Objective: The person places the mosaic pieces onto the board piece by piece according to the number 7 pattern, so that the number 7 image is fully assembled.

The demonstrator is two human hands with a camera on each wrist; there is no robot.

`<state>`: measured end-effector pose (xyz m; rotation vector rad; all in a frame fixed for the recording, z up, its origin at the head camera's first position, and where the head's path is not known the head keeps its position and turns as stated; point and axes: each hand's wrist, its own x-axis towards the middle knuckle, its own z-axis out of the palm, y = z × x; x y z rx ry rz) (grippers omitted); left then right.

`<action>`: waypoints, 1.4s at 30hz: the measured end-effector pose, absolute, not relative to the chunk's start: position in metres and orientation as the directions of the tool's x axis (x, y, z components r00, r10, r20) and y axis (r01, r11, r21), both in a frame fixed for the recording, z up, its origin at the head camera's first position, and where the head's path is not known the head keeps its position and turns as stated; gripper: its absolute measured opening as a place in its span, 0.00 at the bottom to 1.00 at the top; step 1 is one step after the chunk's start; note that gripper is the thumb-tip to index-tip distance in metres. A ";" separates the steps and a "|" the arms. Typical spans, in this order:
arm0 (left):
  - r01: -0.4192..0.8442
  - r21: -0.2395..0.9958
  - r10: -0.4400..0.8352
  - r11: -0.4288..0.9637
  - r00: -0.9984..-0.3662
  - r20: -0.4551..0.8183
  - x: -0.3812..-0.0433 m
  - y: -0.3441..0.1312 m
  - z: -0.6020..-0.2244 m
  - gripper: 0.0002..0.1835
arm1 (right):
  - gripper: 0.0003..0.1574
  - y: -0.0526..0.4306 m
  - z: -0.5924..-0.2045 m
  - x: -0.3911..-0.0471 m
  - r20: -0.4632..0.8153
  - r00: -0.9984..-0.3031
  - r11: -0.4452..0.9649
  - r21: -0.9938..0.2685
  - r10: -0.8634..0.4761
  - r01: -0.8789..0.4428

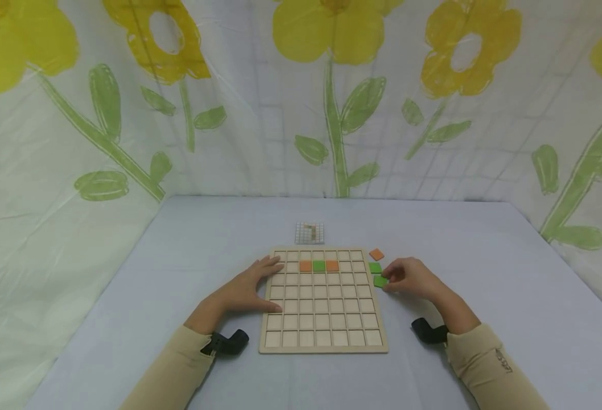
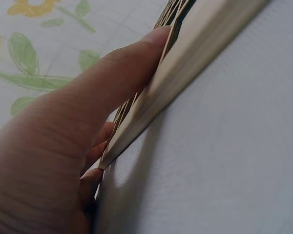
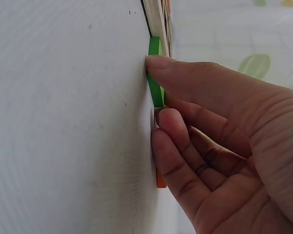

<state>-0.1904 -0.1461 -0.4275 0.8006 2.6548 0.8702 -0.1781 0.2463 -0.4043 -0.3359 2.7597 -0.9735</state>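
A wooden grid board (image 1: 324,350) lies flat on the table. In its second row from the far edge, an orange tile (image 1: 305,266), a green tile (image 1: 318,266) and another orange tile (image 1: 332,266) sit side by side. My left hand (image 1: 242,289) rests on the board's left edge, thumb and fingers spread along it. Just off the board's right side, my right hand (image 1: 412,279) pinches a loose green square tile (image 3: 155,90) between thumb and fingers, low at the tabletop. Beyond it lie a second loose green tile (image 1: 375,267) and a loose orange tile (image 1: 376,254).
Behind the board lies a small gridded card (image 1: 309,233) with coloured squares on it. White cloth covers the table (image 1: 219,228). A curtain with printed flowers (image 1: 260,114) hangs at the back and sides.
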 end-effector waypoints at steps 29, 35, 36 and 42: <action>0.429 0.613 0.569 0.663 -0.821 -0.041 -0.192 -0.146 -0.430 0.53 | 0.13 0.232 -0.386 -0.189 -0.061 -0.911 0.689 -0.676 -0.407 -0.262; 0.435 0.606 0.571 0.667 -0.820 -0.040 -0.192 -0.146 -0.430 0.53 | 0.13 0.220 -0.383 -0.193 -0.059 -0.893 0.661 -0.695 -0.446 -0.284; 0.434 0.605 0.571 0.667 -0.820 -0.040 -0.192 -0.146 -0.430 0.53 | 0.13 0.218 -0.383 -0.194 -0.059 -0.891 0.658 -0.697 -0.450 -0.287; 0.428 0.601 0.565 0.675 -0.824 -0.048 -0.192 -0.146 -0.430 0.53 | 0.13 0.204 -0.380 -0.198 -0.032 -0.882 0.638 -0.704 -0.469 -0.313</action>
